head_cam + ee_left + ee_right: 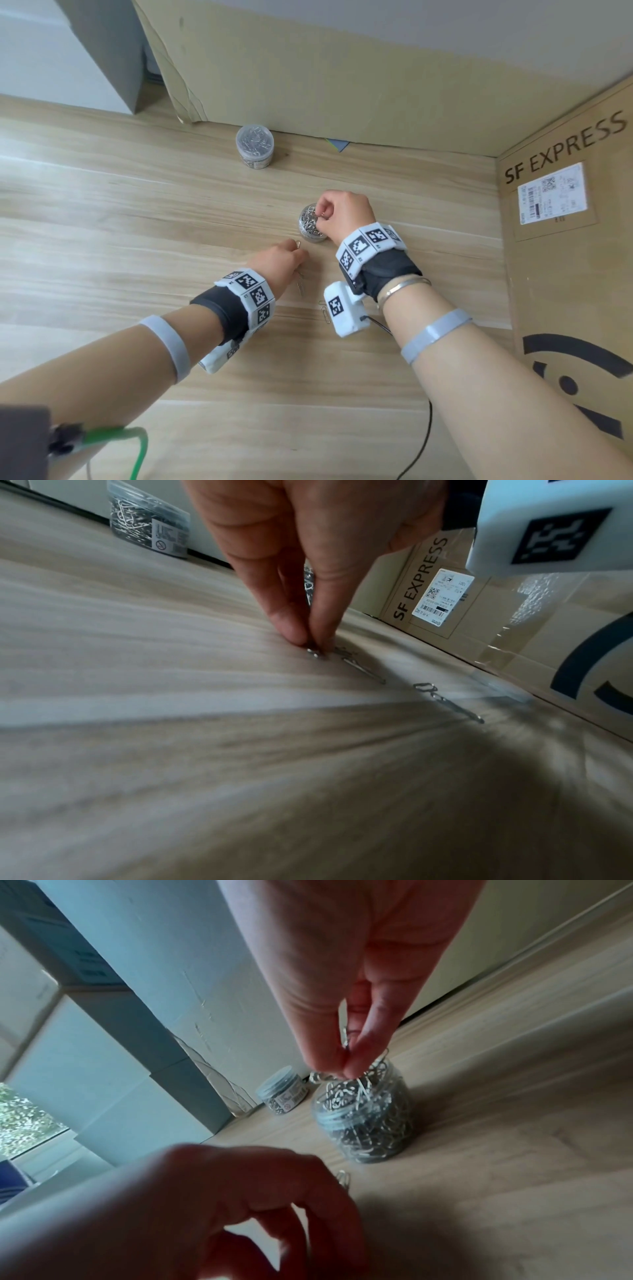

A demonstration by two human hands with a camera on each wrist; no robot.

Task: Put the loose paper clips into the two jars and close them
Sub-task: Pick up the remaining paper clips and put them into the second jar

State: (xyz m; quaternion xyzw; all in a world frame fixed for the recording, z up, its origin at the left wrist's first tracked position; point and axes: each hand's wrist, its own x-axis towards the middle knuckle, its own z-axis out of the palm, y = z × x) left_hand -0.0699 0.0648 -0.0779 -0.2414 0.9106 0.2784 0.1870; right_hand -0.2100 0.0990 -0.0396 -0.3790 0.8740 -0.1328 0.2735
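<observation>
Filling step: right hand (342, 214) pinches a paper clip (323, 214) over the open jar (311, 224), left hand (286, 257) just beside it pinches another clip (314, 653) off the tabletop (137, 222); next, release into the jar's mouth; the far jar (255, 145) looks capped.

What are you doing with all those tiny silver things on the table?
A person is tidying paper clips into jars. The right hand pinches a clip just above the open jar, which is already nearly full. The left hand pinches another clip off the wooden table. A few loose clips still lie near the wrists. The second jar stands by the cardboard box at the back, lid on and full of clips.
</observation>
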